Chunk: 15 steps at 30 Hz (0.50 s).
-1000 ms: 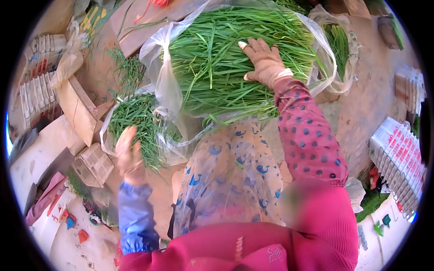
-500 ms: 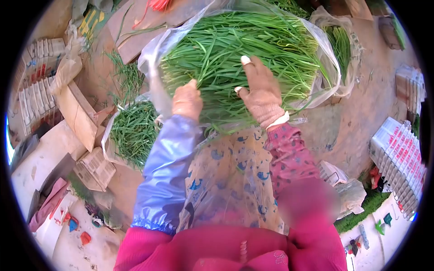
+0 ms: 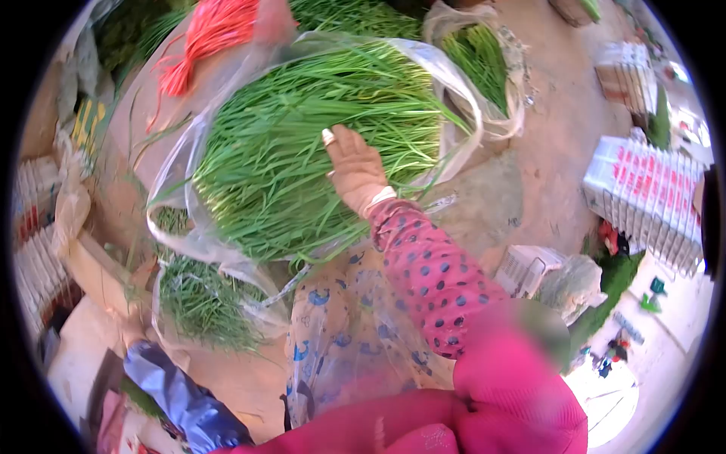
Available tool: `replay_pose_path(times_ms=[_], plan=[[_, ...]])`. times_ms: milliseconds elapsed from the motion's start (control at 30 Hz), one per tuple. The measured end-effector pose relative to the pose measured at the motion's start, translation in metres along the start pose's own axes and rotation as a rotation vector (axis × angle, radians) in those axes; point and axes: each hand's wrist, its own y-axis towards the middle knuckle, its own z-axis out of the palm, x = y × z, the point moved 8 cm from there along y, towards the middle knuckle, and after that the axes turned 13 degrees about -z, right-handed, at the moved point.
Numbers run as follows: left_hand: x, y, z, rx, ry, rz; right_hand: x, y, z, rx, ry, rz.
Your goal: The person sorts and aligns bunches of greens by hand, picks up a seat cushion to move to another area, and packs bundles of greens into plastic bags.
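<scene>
A large clear plastic bag holds a thick bed of garlic chives, with pale stalk ends at both sides. My right hand, with white covers on fingertips, rests on the middle of the chives, fingers loosely stretched and not gripping. Far to the left, my left hand, at the end of a shiny blue sleeve, reaches beside a cardboard box; its fingers are too small and blurred to make out. Close to that arm is a smaller bag of loose green leaves.
A bundle of red ties lies behind the big bag. Another bag of chives stands at the back right. Stacked white cartons with red print stand on the right. A patterned plastic apron covers my lap.
My left hand has left the chives and swung out left and down towards the cardboard box. My right hand stays on the chives. The view has turned, showing more of the red ties.
</scene>
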Motion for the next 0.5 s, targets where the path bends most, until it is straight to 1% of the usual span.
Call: replay_pose_path(times_ms=[33,67,100,167,233,300,333,367,400,467,500], plan=[[-0.048,-0.04,-0.03,-0.253,0.07,0.233,-0.001,-0.003,-0.001,0.038,0.035,0.029],[-0.092,-0.088,-0.058,-0.556,0.174,0.423,-0.002,-0.007,0.007,-0.052,-0.001,0.012],[-0.135,-0.143,-0.077,-0.651,-0.197,0.812,-0.001,-0.008,0.003,-0.043,-0.01,0.035],[-0.233,-0.233,-0.073,-0.254,-0.5,0.97,0.006,-0.006,-0.012,0.02,0.119,0.072],[-0.304,-0.301,-0.054,-0.266,-0.419,1.152,0.018,-0.014,-0.041,-0.042,0.177,0.089],[-0.366,-0.354,-0.041,-0.254,-0.285,1.348,0.03,-0.029,-0.084,-0.223,0.362,-0.039],[-0.394,-0.374,-0.037,-0.195,-0.289,1.392,0.022,-0.033,-0.09,-0.21,0.422,-0.001],[-0.419,-0.393,-0.032,-0.132,-0.288,1.431,0.005,-0.053,-0.099,-0.424,0.399,0.023],[-0.441,-0.409,-0.022,-0.136,-0.269,1.489,-0.012,-0.079,-0.106,-0.637,0.379,0.041],[-0.48,-0.438,0.003,-0.161,-0.194,1.615,-0.06,-0.117,-0.131,-0.713,0.324,0.472],[-0.498,-0.455,0.016,-0.182,-0.145,1.681,-0.074,-0.135,-0.142,-0.754,0.049,0.567]])
